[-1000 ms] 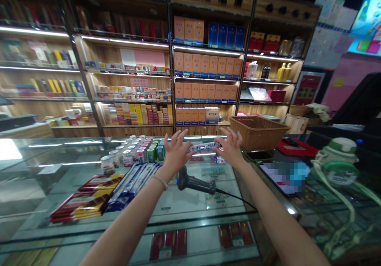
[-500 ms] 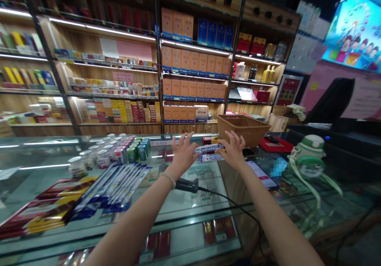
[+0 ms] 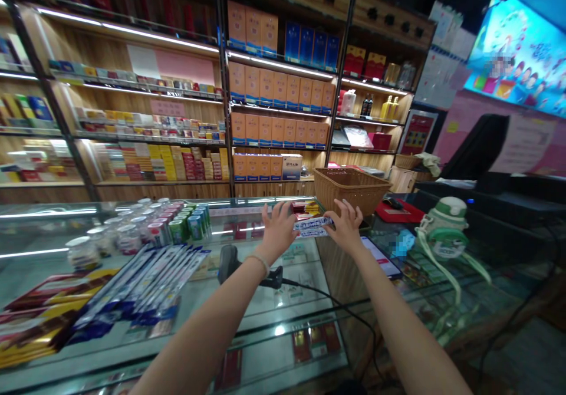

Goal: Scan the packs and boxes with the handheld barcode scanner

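Both hands reach forward over the glass counter. My left hand (image 3: 279, 230) pinches the left end of a blue-and-white wrapped bar (image 3: 312, 223), and my right hand (image 3: 346, 225) pinches its right end. Directly below it lies another similar blue-and-white bar (image 3: 313, 232), close against the first. Behind them is a small pile of red and yellow packets (image 3: 306, 208), partly hidden by the fingers. A black handheld scanner (image 3: 227, 263) rests on the glass, partly covered by my left forearm.
Long blue-white packets (image 3: 141, 283), chocolate-coloured packets (image 3: 48, 306) and jars (image 3: 83, 252) stand left. A brown basket (image 3: 351, 190) is behind my right hand. Right are a phone (image 3: 381, 257), a red mat (image 3: 400, 211) and a green-white bottle (image 3: 447, 224); the scanner's cable crosses the counter.
The view has turned slightly right. The held bar has come down nearer the other bar, and my left fingers have closed in more around its end.
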Motion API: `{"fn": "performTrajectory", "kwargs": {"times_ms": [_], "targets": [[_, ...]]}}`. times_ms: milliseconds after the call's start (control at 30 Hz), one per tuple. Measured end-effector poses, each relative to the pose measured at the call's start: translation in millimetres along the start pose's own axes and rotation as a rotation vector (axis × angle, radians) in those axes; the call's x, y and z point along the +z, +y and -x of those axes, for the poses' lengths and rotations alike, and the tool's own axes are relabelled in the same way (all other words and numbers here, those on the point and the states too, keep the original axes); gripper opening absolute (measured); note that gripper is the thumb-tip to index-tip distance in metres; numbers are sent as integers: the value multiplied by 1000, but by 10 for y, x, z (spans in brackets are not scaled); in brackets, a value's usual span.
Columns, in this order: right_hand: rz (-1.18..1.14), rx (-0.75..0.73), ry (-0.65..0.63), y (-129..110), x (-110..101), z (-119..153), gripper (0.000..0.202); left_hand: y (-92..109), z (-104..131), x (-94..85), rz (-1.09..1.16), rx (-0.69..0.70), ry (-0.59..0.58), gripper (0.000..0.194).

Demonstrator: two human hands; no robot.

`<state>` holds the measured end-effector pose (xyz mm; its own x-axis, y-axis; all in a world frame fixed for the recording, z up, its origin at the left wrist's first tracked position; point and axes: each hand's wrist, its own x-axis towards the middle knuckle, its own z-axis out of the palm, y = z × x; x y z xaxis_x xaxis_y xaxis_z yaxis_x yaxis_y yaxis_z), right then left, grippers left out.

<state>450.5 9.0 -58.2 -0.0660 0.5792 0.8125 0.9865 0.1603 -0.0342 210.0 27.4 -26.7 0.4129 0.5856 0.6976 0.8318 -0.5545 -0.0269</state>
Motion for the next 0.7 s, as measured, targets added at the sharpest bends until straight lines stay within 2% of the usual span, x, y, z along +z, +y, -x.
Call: {"fn": "performTrajectory", "kwargs": {"times_ms": [200, 700], "targets": [[43, -36, -61, 37, 92, 139, 25, 16, 21, 129, -36, 50, -102, 29], [81, -11, -154, 70, 200, 306, 27, 14, 97, 296, -6, 90, -183, 31]]}}
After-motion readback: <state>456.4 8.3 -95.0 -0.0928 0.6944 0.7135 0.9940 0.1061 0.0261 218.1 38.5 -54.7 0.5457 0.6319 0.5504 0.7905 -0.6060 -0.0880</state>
